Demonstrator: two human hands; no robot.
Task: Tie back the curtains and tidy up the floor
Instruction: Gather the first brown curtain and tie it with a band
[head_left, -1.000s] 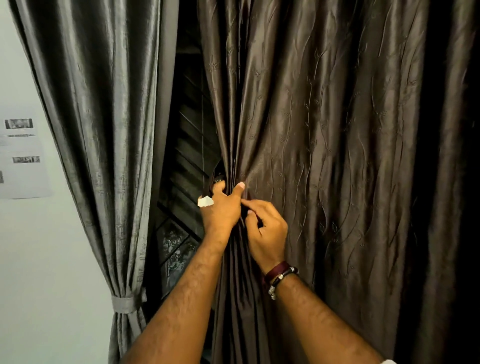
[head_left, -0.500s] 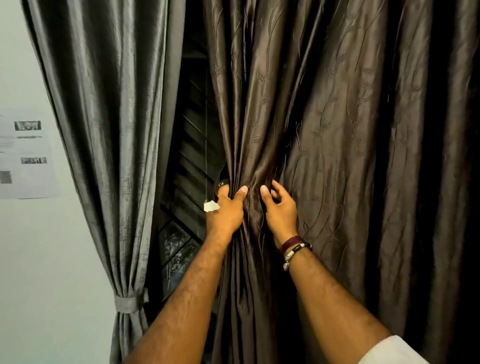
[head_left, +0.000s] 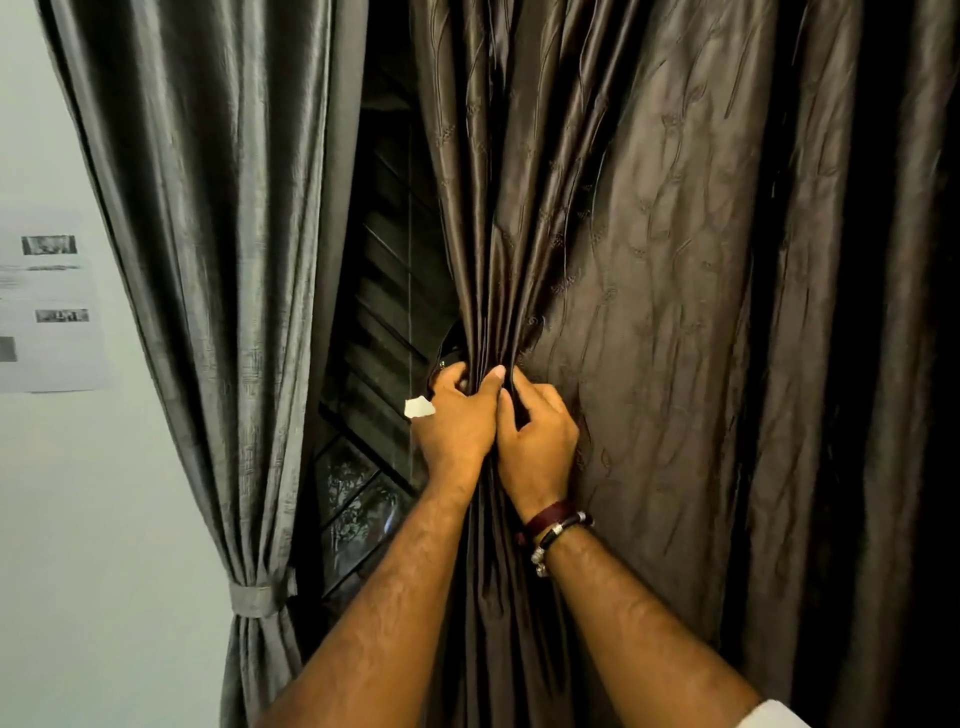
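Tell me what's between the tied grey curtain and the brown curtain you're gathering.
Head view: a dark window with slatted panes fills the gap between the grey curtain and brown curtain.

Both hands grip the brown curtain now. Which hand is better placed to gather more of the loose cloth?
Probably the right hand: the loose brown curtain spreads out on its side. The left hand grips the gathered folds at the window-side edge.

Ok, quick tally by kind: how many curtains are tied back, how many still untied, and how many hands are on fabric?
Tied curtains: 1, grey curtain
Untied curtains: 1, brown curtain
Hands on fabric: 2, left hand, right hand
Total: 4
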